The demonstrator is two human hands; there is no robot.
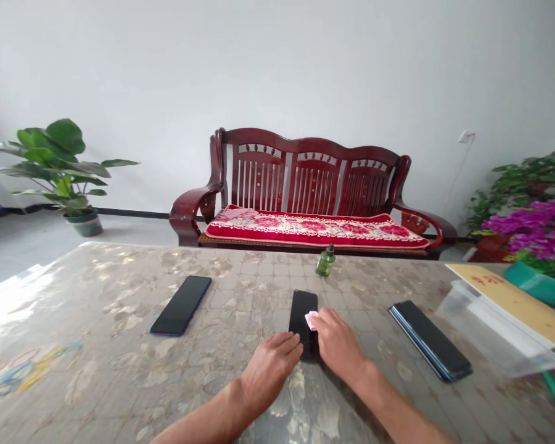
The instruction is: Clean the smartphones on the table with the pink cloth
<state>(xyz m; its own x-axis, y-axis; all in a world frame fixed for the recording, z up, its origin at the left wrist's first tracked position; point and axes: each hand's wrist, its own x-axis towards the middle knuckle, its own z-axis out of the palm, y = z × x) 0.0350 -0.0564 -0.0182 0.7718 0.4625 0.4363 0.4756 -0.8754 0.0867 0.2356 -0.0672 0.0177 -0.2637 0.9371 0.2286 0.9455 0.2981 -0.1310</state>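
Observation:
A black smartphone [304, 306] lies flat on the table, screen up, between my two hands. My left hand [274, 361] is closed against its lower left edge, with the fingers together and their tips over the screen, holding it. In the fingers of my right hand [337, 339] a small pale pink cloth [311, 320] is pinched, touching the right side of the screen. My right hand covers part of the cloth and of the phone's right edge. Beyond the phone, a small green bottle [325, 262] with a dark cap stands upright.
Another phone [181, 306] lies on the left and a stack of phones [430, 341] on the right of the patterned table [120, 394]. Rubber bands [28, 373] are at the left. A clear plastic box [490, 333] and yellow envelope [513, 296] sit right. Behind is a wooden bench [312, 145].

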